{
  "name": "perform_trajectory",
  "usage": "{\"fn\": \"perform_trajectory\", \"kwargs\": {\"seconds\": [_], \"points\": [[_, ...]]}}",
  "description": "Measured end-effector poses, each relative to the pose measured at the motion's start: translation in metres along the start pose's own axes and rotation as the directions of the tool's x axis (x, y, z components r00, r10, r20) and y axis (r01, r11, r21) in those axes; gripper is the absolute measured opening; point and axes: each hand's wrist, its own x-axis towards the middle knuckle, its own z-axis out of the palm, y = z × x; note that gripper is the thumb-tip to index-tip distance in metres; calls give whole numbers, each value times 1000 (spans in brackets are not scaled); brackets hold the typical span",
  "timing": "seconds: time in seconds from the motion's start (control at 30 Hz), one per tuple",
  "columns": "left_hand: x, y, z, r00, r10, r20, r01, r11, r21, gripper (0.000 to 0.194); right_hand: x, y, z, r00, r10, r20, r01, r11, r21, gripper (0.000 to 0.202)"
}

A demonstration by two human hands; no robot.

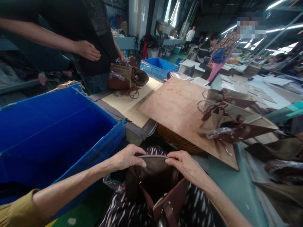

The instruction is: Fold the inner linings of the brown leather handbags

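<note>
On my lap, over black-and-white patterned cloth, rests a brown handbag (pixel 175 192) with its mouth spread wide and its inside dark. My left hand (pixel 132 156) pinches the bag's far rim at the left, thumb inside and fingers over the edge. At the right end of the same rim, my right hand (pixel 177 159) grips it between thumb and fingers. The rim stretches nearly straight between both hands. Clear plastic wrap (pixel 112 183) pokes out at the bag's left side. The bag's lower part is hidden.
A big blue bin (pixel 94 138) stands at my left. Ahead is a brown board (pixel 168 101) with several handbags (pixel 236 126) at its right. Across the table, a person in black (pixel 78 41) stands by another brown handbag (pixel 120 77). Behind it sits a smaller blue crate (pixel 153 67).
</note>
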Motion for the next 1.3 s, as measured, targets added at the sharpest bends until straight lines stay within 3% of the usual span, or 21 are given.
{"fn": "perform_trajectory", "kwargs": {"seconds": [0.17,0.3,0.53,0.8,1.03,1.3], "points": [[8,-14,-1,991,-20,134,51,971,-232,37,0,9,-2,998,-34,61,28,995,98,24],[11,-17,-1,982,-30,187,90,943,-321,40,0,13,-3,996,-60,64,53,992,118,22],[10,-14,0,980,-77,183,128,950,-286,41,1,9,-5,991,-110,76,100,987,124,22],[6,-8,3,985,-73,154,110,963,-248,33,1,8,-5,990,-133,40,133,991,5,23],[2,4,11,989,-82,123,110,966,-236,25,7,-1,-1,986,-170,5,164,945,-284,18],[2,-1,11,991,-74,111,96,973,-210,26,18,-3,6,953,-294,72,303,928,-218,19]]}}
